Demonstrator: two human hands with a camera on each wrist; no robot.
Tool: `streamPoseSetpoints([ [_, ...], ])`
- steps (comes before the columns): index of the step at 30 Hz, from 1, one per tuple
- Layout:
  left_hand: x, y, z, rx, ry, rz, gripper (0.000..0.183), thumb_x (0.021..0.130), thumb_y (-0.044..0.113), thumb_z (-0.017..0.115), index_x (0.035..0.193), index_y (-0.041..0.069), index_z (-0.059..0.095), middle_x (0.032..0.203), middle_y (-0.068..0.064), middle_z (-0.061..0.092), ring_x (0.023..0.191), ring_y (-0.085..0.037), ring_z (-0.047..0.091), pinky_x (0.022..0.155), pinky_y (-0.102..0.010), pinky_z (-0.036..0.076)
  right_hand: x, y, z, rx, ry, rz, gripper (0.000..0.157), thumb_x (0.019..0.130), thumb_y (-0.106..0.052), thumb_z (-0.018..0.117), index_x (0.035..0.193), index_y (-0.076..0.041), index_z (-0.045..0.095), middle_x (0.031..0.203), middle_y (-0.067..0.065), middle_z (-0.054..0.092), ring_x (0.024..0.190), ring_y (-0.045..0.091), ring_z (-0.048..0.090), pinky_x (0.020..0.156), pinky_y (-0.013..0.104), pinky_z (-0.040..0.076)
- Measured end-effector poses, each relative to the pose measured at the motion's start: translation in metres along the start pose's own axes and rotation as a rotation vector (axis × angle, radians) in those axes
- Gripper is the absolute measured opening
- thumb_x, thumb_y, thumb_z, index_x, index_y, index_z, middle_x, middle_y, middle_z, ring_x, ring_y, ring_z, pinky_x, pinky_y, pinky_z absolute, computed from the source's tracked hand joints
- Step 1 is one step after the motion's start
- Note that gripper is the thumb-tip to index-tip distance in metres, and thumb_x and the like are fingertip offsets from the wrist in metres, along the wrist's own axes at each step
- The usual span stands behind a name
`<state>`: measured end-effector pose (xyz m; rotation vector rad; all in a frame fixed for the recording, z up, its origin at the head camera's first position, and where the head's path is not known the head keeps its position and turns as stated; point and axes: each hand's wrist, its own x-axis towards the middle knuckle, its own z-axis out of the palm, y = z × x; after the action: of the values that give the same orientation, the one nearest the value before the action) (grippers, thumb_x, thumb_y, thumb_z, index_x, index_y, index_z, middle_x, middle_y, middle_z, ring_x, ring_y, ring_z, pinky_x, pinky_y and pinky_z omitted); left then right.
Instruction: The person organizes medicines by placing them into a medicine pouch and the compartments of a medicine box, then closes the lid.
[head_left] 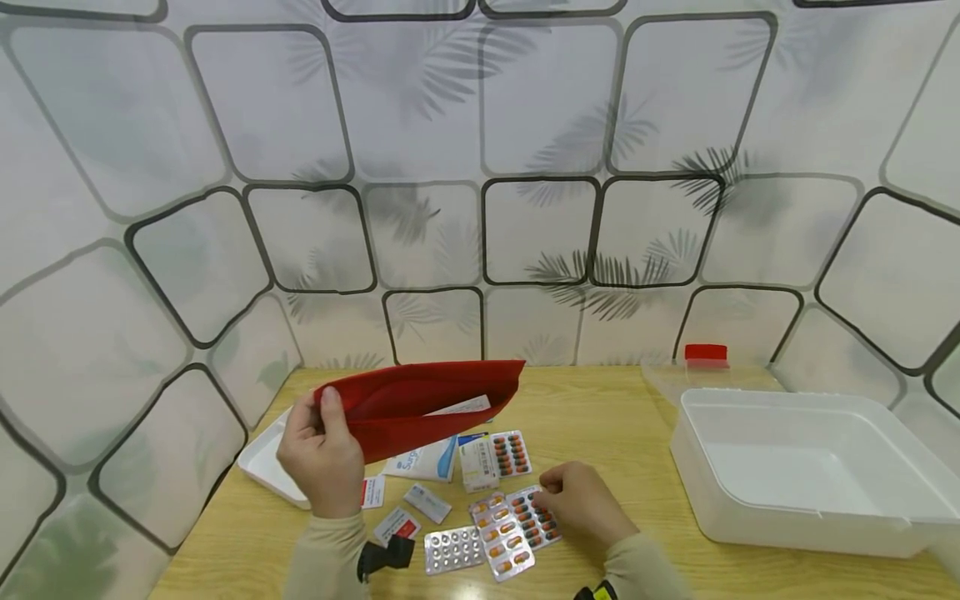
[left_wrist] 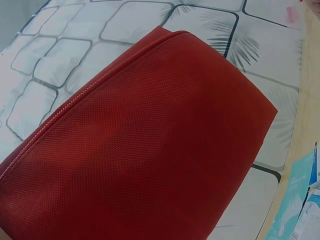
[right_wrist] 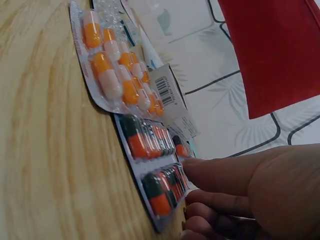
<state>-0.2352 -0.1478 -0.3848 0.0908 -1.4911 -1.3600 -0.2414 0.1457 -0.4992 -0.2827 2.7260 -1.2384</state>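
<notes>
My left hand point(head_left: 322, 454) grips one end of a red zippered pouch point(head_left: 442, 433) by its rim, thumb on the near side. The pouch is raised, its mouth gaping toward me; its woven side and zipper point(left_wrist: 95, 82) fill the left wrist view. A white packet edge shows in the mouth. On the table, my right hand point(head_left: 585, 500) pinches the right edge of a blister pack of red-and-green capsules point(head_left: 534, 518), thumb point(right_wrist: 215, 175) on top and fingers curled below. An orange-and-white capsule blister pack point(head_left: 502, 537) overlaps that pack's left side.
Around them lie a silver tablet blister point(head_left: 453, 550), small packets point(head_left: 397, 525), a white medicine box point(head_left: 478, 464), another capsule pack point(head_left: 512, 452) and a surgical packet point(head_left: 423, 461). A white tray point(head_left: 262, 462) is at left. The white bin point(head_left: 795, 521) stands right, a red-tabbed clear lid point(head_left: 705, 375) behind.
</notes>
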Motion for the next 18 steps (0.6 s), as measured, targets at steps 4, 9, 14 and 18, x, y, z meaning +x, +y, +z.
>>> streamPoseSetpoints([
  [4, -0.0001, 0.0024, 0.0004, 0.002, 0.002, -0.002, 0.021, 0.094, 0.011, 0.060, 0.088, -0.006, 0.069, 0.076, -0.006, 0.065, 0.066, -0.009, 0.058, 0.058, -0.015, 0.046, 0.0020, -0.0002, 0.0040, -0.054, 0.034, -0.025, 0.026, 0.082, -0.015, 0.076, 0.101, 0.001, 0.071, 0.081, -0.002, 0.064, 0.075, 0.011, 0.059, 0.070, 0.035, 0.052],
  [9, -0.0004, 0.0029, 0.0001, 0.012, 0.002, 0.000, 0.019, 0.094, 0.010, 0.061, 0.089, -0.005, 0.069, 0.077, -0.006, 0.065, 0.067, -0.008, 0.059, 0.058, -0.014, 0.046, 0.0028, -0.0013, 0.0056, -0.113, 0.055, -0.039, 0.018, 0.081, -0.014, 0.077, 0.095, -0.004, 0.071, 0.078, -0.003, 0.061, 0.073, 0.011, 0.055, 0.064, 0.031, 0.049],
  [14, -0.0004, 0.0028, 0.0001, 0.027, -0.003, 0.005, 0.020, 0.095, 0.011, 0.060, 0.089, -0.006, 0.069, 0.079, -0.007, 0.066, 0.068, -0.008, 0.059, 0.059, -0.014, 0.047, 0.0027, -0.0011, 0.0036, -0.084, 0.035, -0.013, 0.017, 0.080, -0.014, 0.077, 0.092, -0.006, 0.068, 0.077, -0.003, 0.057, 0.071, 0.012, 0.054, 0.063, 0.031, 0.046],
  [18, -0.0001, 0.0025, 0.0005, 0.038, -0.011, 0.008, 0.022, 0.096, 0.012, 0.059, 0.091, -0.006, 0.069, 0.080, -0.007, 0.067, 0.069, -0.008, 0.060, 0.061, -0.015, 0.049, 0.0029, 0.0020, 0.0005, -0.021, 0.021, 0.018, 0.020, 0.079, -0.015, 0.077, 0.091, -0.006, 0.064, 0.077, -0.001, 0.058, 0.071, 0.013, 0.055, 0.064, 0.031, 0.046],
])
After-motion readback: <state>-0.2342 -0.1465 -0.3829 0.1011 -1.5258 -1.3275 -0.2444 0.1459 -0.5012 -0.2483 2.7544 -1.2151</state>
